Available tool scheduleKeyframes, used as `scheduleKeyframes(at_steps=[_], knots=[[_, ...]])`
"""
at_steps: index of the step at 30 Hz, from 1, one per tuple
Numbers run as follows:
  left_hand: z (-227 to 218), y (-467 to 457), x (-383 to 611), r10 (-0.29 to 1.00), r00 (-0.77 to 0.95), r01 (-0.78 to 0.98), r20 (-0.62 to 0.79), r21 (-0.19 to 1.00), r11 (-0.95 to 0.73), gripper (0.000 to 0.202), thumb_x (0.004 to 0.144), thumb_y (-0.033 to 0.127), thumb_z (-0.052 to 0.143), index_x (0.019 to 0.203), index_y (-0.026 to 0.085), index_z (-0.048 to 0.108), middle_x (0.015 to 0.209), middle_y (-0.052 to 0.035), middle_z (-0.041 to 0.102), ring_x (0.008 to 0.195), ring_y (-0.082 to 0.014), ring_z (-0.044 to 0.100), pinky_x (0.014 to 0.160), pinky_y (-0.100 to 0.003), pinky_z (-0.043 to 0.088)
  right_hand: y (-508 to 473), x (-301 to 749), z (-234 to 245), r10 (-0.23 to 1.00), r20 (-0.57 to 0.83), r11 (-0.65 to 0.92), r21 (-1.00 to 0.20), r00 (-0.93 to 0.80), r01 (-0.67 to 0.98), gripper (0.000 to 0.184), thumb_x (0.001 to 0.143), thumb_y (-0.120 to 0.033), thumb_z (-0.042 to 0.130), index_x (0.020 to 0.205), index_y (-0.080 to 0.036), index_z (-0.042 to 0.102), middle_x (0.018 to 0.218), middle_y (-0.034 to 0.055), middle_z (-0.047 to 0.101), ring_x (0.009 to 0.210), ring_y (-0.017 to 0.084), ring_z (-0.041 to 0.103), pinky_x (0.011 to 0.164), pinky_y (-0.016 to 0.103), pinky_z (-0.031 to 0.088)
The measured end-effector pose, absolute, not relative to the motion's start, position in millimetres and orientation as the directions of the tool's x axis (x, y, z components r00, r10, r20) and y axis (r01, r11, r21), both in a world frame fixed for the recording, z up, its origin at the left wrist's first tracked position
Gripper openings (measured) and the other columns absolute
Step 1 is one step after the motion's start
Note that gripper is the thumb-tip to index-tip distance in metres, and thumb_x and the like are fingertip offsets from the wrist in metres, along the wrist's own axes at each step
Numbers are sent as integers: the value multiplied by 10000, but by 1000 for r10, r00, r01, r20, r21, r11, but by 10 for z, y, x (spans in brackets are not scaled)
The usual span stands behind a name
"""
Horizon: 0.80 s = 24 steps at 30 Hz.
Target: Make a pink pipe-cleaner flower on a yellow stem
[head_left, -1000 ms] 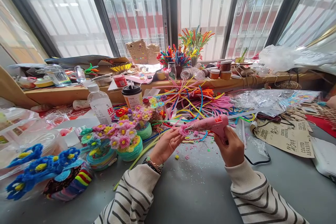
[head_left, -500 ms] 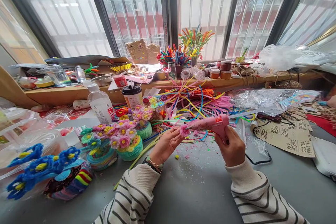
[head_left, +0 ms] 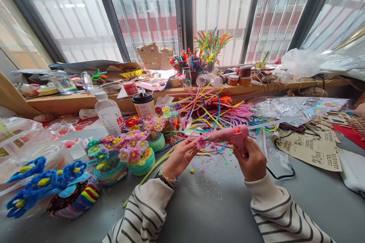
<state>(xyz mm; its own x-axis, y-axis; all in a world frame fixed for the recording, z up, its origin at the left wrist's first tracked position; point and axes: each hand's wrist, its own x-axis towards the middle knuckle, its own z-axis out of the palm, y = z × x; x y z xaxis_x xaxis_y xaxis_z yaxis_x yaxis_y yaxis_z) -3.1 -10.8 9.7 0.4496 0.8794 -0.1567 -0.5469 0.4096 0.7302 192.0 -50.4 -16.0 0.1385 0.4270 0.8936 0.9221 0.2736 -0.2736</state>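
My right hand (head_left: 251, 161) is wrapped round the grip of a pink glue gun (head_left: 228, 135), whose nozzle points left. Its tip meets a small pink pipe-cleaner flower (head_left: 200, 142) that my left hand (head_left: 182, 155) pinches by its fingertips. A black cord (head_left: 278, 176) runs from the gun over the grey table (head_left: 216, 205). Both sleeves are white with dark stripes. Small pink and yellow scraps lie on the table just below my hands.
Finished flower pots (head_left: 137, 153) and blue flowers (head_left: 42, 182) stand at the left. Loose coloured pipe cleaners (head_left: 213, 110) pile up behind my hands. A water bottle (head_left: 110, 114) and a lidded cup (head_left: 144, 103) stand further back. Brown abrasive paper (head_left: 310, 148) lies at the right.
Both hands and the glue gun stay almost still; the gun's tip remains at the pink flower. The view has barely shifted.
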Motion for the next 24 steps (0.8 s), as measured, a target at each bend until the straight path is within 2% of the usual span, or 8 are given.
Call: scheduleKeyframes(at_steps=[12, 19, 24], knots=[[72, -96, -39, 888, 430, -541, -162, 742, 397, 156, 669, 82, 547, 821, 109, 560, 835, -35, 593, 732, -76, 568, 682, -140, 456, -516, 1929, -140, 355, 934, 270, -150, 46, 951, 153, 752, -249, 453, 838, -143, 522, 651, 43, 546, 579, 145, 523, 501, 229, 391], [65, -91, -42, 906, 380, -531, -185, 759, 377, 115, 655, 66, 556, 762, 106, 557, 796, -28, 598, 698, -70, 572, 688, -146, 458, -498, 1960, -203, 327, 945, 253, -88, 1, 963, 348, 745, -243, 482, 1075, -139, 451, 759, 69, 591, 690, 173, 554, 601, 263, 446], [62, -85, -44, 915, 350, -517, -200, 773, 367, 103, 640, 62, 569, 732, 107, 560, 771, -21, 598, 673, -65, 573, 671, -138, 462, -501, 1962, -213, 364, 931, 258, -89, -12, 962, 401, 751, -236, 472, 1142, -179, 404, 792, 62, 600, 722, 175, 559, 644, 282, 456]])
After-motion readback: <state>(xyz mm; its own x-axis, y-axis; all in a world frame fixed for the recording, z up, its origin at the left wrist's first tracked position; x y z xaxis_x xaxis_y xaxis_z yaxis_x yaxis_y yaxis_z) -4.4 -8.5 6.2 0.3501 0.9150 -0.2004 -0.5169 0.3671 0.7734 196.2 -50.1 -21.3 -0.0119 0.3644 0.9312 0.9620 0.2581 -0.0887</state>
